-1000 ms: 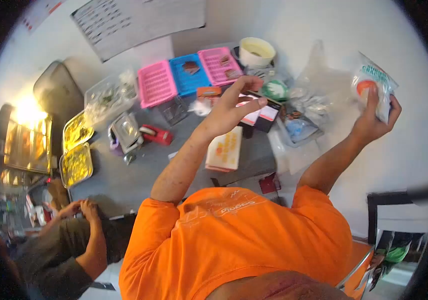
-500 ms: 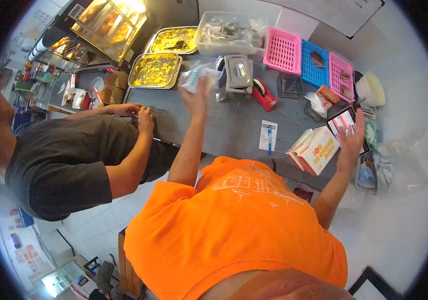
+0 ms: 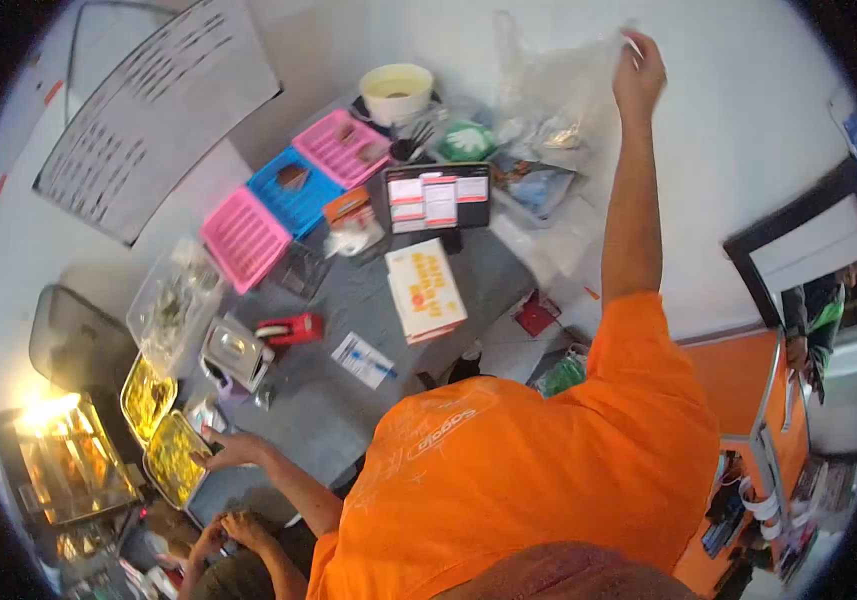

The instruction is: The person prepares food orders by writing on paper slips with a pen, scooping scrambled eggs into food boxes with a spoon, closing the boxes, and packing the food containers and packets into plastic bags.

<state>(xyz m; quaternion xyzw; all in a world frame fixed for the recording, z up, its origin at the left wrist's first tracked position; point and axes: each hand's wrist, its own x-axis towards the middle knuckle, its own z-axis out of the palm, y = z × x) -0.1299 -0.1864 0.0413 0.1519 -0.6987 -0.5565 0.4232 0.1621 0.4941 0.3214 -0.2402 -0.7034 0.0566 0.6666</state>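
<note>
My right hand is raised high against the wall, its fingers closed at the upper edge of a clear plastic bag. My left hand is low at the left with its fingers apart, beside a foil tray of yellow food. Just beyond those fingers a small white packet rests by the tray, apart from the hand as far as I can see. A white box with orange lettering stands on the counter before a tablet.
Pink and blue baskets line the back, near a red tape dispenser and a metal lidded container. A slip with a blue pen lies in front. A co-worker's hands are at lower left, near a lit food warmer.
My view has turned to the right. My left hand has let go of the white packet. My right hand has moved from beside the tablet up to the plastic bag and closed on it.
</note>
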